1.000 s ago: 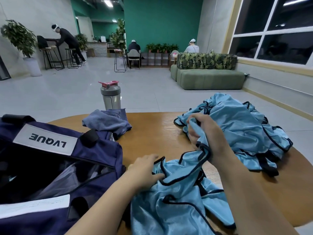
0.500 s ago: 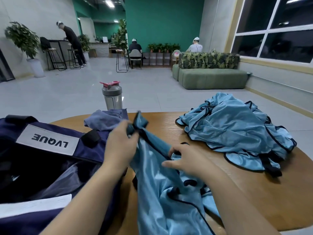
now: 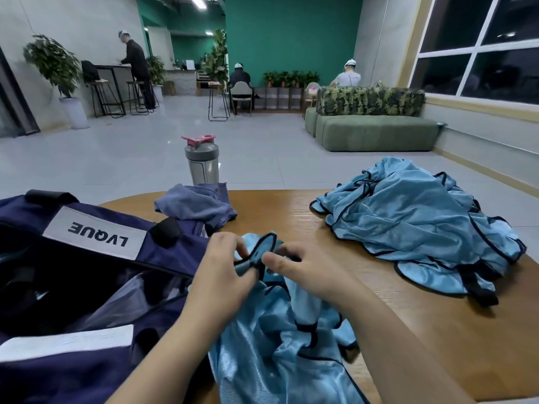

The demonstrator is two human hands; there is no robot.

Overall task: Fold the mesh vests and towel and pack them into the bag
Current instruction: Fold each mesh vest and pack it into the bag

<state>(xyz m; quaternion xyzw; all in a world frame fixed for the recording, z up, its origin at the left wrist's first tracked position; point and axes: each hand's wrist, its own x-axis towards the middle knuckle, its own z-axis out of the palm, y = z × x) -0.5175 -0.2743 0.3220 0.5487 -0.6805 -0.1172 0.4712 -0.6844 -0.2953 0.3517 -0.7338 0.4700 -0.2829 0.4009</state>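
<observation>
A light blue mesh vest [image 3: 280,339] with black trim lies crumpled on the table in front of me. My left hand [image 3: 224,275] and my right hand [image 3: 306,272] both pinch a black-edged strap of it, close together above the cloth. A pile of more blue vests [image 3: 414,225] sits at the right of the wooden table [image 3: 437,330]. The open navy bag [image 3: 87,281] with a white label fills the left. A crumpled blue-grey towel [image 3: 195,205] lies just behind the bag.
A grey shaker bottle [image 3: 202,163] with a pink lid stands at the table's far edge behind the towel. Beyond the table are a tiled floor, a green sofa [image 3: 373,132], stools, plants and three people far off.
My left hand has lowered with the vest strap. My right hand has come up to meet it, and both now pinch the strap near the bag's edge.
</observation>
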